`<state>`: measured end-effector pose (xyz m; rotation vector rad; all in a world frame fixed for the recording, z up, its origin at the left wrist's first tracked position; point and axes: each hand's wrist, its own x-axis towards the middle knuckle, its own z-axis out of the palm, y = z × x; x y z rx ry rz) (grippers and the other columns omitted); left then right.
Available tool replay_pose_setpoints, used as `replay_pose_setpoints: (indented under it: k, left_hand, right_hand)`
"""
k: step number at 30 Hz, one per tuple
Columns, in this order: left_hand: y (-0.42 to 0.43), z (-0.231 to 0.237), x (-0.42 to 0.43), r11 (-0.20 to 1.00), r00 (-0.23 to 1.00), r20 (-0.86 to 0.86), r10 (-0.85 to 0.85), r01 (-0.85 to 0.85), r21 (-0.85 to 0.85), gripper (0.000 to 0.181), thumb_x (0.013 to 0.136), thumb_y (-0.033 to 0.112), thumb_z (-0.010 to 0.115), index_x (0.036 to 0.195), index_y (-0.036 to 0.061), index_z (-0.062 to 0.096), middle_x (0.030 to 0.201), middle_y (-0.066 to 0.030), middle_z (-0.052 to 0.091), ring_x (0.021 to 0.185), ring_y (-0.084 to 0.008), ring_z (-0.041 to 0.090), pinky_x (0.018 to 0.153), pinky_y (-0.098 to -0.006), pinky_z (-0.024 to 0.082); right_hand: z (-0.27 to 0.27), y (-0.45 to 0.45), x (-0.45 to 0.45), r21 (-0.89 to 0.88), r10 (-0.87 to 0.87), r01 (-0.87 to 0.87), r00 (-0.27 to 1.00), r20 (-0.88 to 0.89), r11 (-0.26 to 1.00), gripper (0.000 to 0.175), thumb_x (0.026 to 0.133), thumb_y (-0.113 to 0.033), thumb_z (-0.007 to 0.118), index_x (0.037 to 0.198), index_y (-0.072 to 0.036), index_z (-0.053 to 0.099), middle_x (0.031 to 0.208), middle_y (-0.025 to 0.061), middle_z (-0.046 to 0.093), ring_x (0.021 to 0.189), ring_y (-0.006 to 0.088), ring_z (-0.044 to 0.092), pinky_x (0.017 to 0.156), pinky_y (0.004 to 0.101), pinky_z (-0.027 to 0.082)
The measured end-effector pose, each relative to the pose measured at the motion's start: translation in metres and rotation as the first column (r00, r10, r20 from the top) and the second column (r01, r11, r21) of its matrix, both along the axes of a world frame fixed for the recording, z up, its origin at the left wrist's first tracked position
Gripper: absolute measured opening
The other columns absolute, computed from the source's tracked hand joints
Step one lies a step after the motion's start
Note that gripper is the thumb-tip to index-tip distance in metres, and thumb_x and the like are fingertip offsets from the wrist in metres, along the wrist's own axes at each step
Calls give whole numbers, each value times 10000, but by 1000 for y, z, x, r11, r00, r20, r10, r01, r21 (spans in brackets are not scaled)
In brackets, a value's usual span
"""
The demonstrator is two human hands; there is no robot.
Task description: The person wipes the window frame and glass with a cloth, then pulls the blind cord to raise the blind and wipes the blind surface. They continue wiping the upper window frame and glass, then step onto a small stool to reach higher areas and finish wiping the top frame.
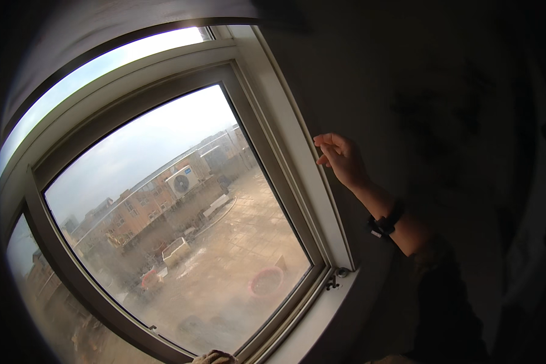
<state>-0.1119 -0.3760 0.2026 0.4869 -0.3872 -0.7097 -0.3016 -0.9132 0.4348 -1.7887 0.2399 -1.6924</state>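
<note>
My right hand (341,157) is raised beside the right jamb (295,136) of a framed sliding window (177,204). Its fingers are loosely bent and apart, with nothing visible between them. The fingertips lie at the jamb's outer edge in the picture; whether they touch it I cannot tell. A dark band circles the wrist. Down at the picture's lower edge, a beige, ridged bundle (214,356), cloth or glove-like, overlaps the bottom of the sash. Most of it is cut off. No part of my left hand can be made out for sure.
Small dark metal pieces (332,283) and a round metal piece (341,272) lie in the corner of the pale sill (295,339). A small catch (152,327) sits on the lower sash frame. Through hazy glass show an air-conditioner unit (182,181) and a pink round tub (266,282).
</note>
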Motion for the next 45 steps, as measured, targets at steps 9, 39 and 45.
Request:
replay_pose_setpoints:
  k: [9, 39, 45]
  left_hand:
    - [-57, 12, -72, 973, 842, 535, -72, -59, 224, 623, 1047, 197, 586, 1608, 125, 326, 1613, -93, 402, 1419, -288, 471, 1141, -492, 452]
    - [-382, 6, -275, 988, 976, 155, -156, 155, 18, 578, 1031, 231, 609, 1570, 154, 415, 1595, -118, 474, 1405, -356, 517, 1127, -563, 490]
    - [-409, 23, -307, 987, 923, 383, -38, -25, 157, 543, 1067, 291, 555, 1543, 62, 431, 1543, -154, 523, 1390, -381, 528, 1059, -579, 545]
  right_hand:
    - [-46, -168, -75, 218, -343, 362, 931, -121, 906, 369, 1076, -220, 569, 1374, -5, 588, 1268, 129, 668, 798, 163, 725, 732, 346, 578]
    - [53, -361, -163, -71, -42, 37, 997, -72, 997, 361, 1126, -332, 472, 1082, -44, 684, 724, -15, 514, 653, 79, 478, 610, 297, 424]
    - [48, -363, -170, -122, 109, -117, 991, -71, 986, 354, 1124, -311, 467, 1088, -33, 684, 682, -33, 503, 604, 52, 456, 555, 263, 392]
